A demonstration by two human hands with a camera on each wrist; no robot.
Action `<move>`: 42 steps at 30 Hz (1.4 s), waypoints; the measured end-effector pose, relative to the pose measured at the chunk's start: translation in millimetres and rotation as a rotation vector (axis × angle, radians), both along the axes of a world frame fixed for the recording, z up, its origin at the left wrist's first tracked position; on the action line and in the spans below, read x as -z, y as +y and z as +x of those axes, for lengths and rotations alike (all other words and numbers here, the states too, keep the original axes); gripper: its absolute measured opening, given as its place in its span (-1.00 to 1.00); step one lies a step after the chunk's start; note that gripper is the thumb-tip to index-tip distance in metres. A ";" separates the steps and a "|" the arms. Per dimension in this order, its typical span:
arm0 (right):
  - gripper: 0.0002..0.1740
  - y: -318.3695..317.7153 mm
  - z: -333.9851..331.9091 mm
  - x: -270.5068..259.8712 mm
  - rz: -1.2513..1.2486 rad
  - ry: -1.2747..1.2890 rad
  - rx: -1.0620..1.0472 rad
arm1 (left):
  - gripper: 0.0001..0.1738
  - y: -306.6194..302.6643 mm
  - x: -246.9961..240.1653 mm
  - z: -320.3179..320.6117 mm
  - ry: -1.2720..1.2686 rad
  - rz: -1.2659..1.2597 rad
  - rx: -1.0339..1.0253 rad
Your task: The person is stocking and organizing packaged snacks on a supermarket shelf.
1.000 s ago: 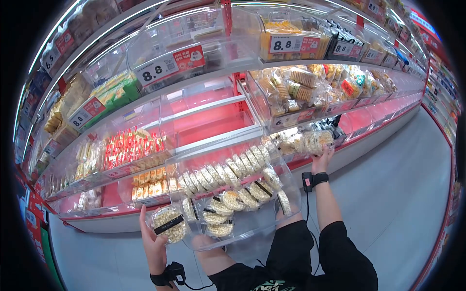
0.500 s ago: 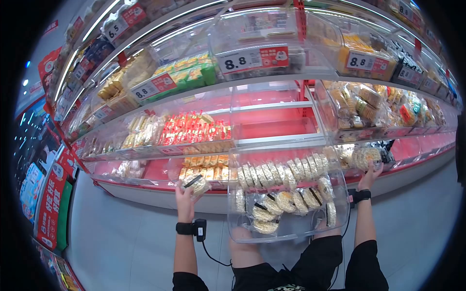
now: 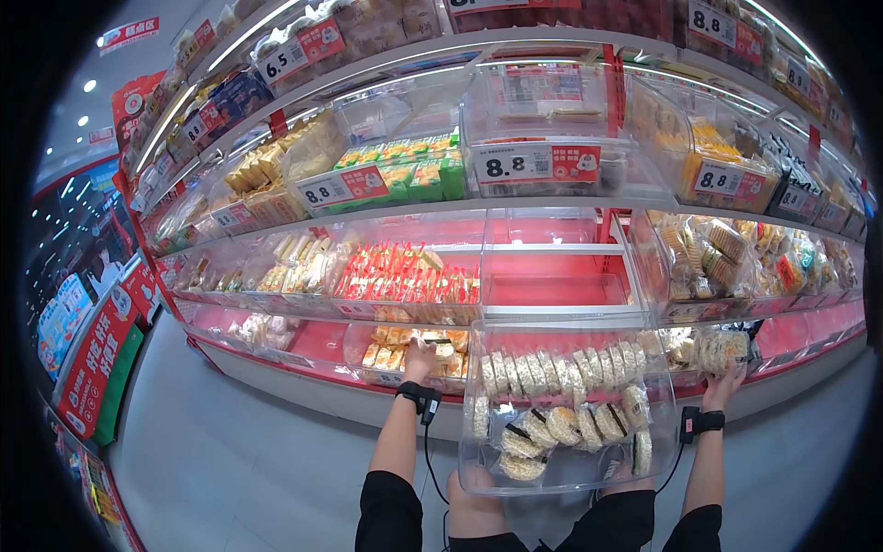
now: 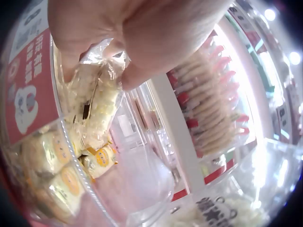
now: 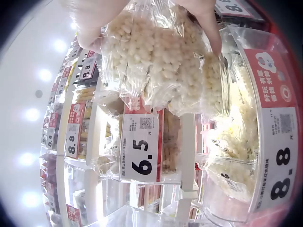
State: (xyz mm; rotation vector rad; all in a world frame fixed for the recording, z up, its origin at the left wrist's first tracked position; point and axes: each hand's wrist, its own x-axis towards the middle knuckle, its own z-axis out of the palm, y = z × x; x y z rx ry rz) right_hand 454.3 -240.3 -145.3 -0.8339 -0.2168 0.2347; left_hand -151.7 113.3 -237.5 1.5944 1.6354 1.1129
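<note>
My left hand (image 3: pixel 420 361) reaches over a low shelf bin of orange-and-white packets (image 3: pixel 384 357). It pinches the wrapper of a puffed rice cake with a dark label (image 4: pixel 97 106), which hangs over those packets in the left wrist view. My right hand (image 3: pixel 724 385) grips a bunch of wrapped puffed rice cakes (image 5: pixel 151 61) in front of the lower shelf on the right. Between my arms, a clear plastic bin (image 3: pixel 474 455) sits over my knees. Inside it, upright rice cakes (image 3: pixel 561 370) line the back and several more lie loosely in front.
Above the hands run shelves of packaged snacks with price tags (image 3: pixel 538 164). Red-wrapped snacks (image 3: pixel 405 274) fill a bin over the left hand. A gap with a pink base (image 3: pixel 552 291) lies behind the clear bin. Grey floor (image 3: pixel 276 442) stretches along the shelf base.
The left hand has moved with its rice cake from beside the clear bin to over the orange-and-white packets. The head view has turned left. My right hand still holds its bunch by the lower shelf.
</note>
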 end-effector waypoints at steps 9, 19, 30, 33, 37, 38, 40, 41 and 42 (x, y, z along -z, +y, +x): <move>-0.10 -17.6 -6.7 -21.5 0.014 -0.097 -0.059 | -0.46 -94.6 -84.5 -18.1 0.264 0.273 -0.065; -0.04 16.5 -17.3 13.7 -0.047 -0.009 0.092 | -0.30 -95.9 -107.0 -6.9 0.286 -0.053 -0.063; -0.02 20.5 -6.6 41.6 -0.508 -0.511 0.396 | 0.33 -44.6 -90.0 11.3 0.591 -0.454 -0.048; -0.02 15.8 -15.0 26.1 -0.516 -0.626 0.302 | 0.31 -20.6 -56.9 -10.4 0.382 -0.276 -0.039; -0.04 26.2 -12.0 9.6 -0.654 -0.702 0.324 | 0.19 -6.8 -25.9 -25.7 0.226 -0.023 -0.060; -0.06 30.9 -9.5 5.9 -0.646 -0.666 0.377 | 0.11 -7.2 -28.7 -28.7 0.137 -0.117 0.006; -0.08 43.8 -2.1 9.0 -0.625 -0.591 0.482 | -0.03 -25.7 -59.3 -29.4 -0.039 -0.302 0.137; -0.12 47.2 -0.5 13.1 -0.596 -0.447 0.504 | -0.32 -21.5 -53.0 -35.2 -0.075 -0.251 0.171; -0.13 50.0 -2.2 15.4 -0.718 -0.489 0.584 | -0.39 -15.3 -45.6 -41.4 -0.018 -0.228 0.141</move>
